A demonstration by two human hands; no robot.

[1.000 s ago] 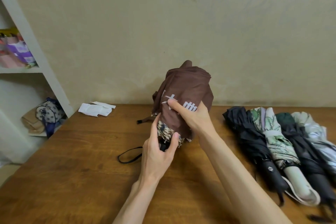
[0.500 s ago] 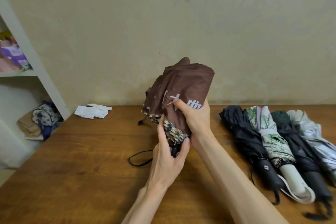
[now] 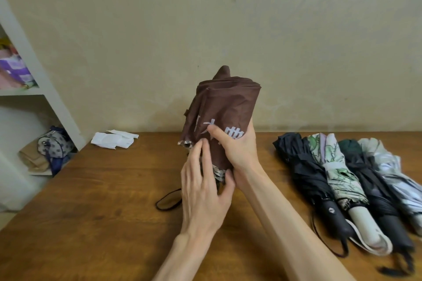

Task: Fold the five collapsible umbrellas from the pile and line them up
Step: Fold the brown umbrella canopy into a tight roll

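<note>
Wrapping the loose canopy tight looks to be the step in hand, and it will go best if the pleats are all wound one way before anything is fastened. Far left of the brown umbrella [image 3: 225,112] stands a white shelf unit [image 3: 45,89]. Nearer to it, on the wooden table [image 3: 91,223], lies some folded white paper or cloth [image 3: 113,141]; neither matters to the work. Just below and left of the umbrella a dark wrist strap [image 3: 167,201] loops onto the table from a handle hidden behind the hands. The left hand [image 3: 203,189] lies with straight fingers pressed flat on the canopy's lower left side, thumb by the checked trim at the bottom, grasping nothing. It should stroke the folds round toward the other hand rather than bunch them. The umbrella itself is held upright above the table, tip up. A small brown tab [image 3: 186,113] juts from its left edge, probably the closing strap, to be drawn round once the cloth lies snug. The right hand [image 3: 237,148] is wrapped round the umbrella's middle, thumb across the white print, and should clamp firmly so the wound cloth cannot spring loose. Right of the umbrella, four folded umbrellas [image 3: 338,173] lie side by side, handles toward the person. The brown one would belong just left of the black umbrella [image 3: 306,173], handle the same way.
</note>
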